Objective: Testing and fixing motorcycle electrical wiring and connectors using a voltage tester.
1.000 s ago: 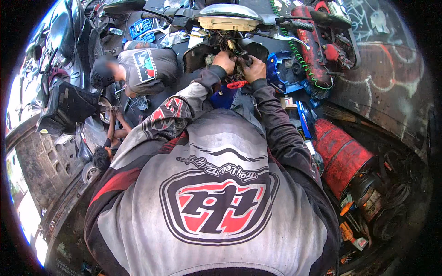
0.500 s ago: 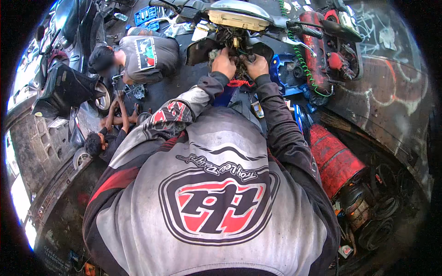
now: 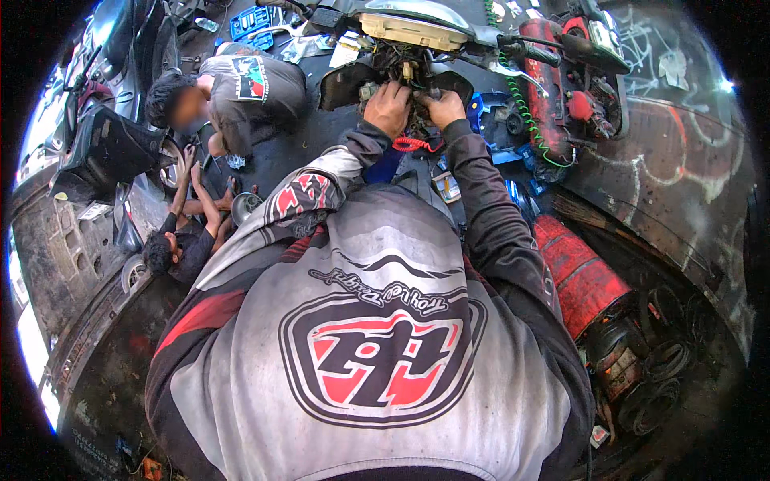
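Both my hands reach into the opened front of a motorcycle, where a bundle of dark wires hangs below the headlight unit. My left hand is closed at the left side of the wires, its fingertips among them; what they grip is hidden. Close beside it, my right hand is closed with a small dark piece by its thumb, too small to name. A pale connector sits among the wires just above the hands. Below them runs a coiled red cable.
Left, a person in a grey shirt crouches and another person sits low, near a dark motorcycle. A red compressor with a green coiled hose stands right. A red drum is nearer. A blue tool case lies far left.
My hands stay at the wires, the right one slightly shifted and turned. The crouching person has raised their head and moved a little left; the seated person's head has tilted back.
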Demonstrator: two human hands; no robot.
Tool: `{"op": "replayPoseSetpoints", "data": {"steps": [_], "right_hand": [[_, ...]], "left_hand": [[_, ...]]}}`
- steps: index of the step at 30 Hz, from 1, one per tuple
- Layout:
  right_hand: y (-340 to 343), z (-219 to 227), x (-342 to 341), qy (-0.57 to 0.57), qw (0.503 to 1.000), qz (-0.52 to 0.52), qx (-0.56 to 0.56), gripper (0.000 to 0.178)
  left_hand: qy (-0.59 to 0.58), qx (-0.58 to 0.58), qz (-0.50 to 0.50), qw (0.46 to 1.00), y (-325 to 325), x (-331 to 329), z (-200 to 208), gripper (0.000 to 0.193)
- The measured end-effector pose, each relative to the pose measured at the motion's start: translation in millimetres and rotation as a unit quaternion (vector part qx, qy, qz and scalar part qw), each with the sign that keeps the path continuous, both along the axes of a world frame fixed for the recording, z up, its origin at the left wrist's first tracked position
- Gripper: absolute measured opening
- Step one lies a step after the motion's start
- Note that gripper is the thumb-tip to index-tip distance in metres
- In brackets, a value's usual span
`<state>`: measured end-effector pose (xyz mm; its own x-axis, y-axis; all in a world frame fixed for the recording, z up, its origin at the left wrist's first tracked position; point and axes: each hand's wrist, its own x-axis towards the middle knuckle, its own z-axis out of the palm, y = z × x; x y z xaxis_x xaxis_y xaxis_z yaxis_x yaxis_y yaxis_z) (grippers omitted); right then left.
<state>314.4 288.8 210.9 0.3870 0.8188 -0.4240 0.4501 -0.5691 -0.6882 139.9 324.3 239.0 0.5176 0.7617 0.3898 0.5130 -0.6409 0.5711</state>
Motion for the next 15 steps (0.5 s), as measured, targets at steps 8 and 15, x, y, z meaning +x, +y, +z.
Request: {"op": "replayPoseSetpoints", "data": {"steps": [8,15], "right_hand": [[-0.7,-7.9,1.4,0.039,0.999,-0.027,0.025,0.053],[-5.4,20.4,-2.1,0.069,0.997,-0.021,0.02,0.036]], "left_hand": [[-0.009,-0.025,0.03,0.999,-7.1,4.7,-7.5,0.021],[-0.002,-0.243,0.121,0.962,-1.4,16.1,7.9,0.034]]}}
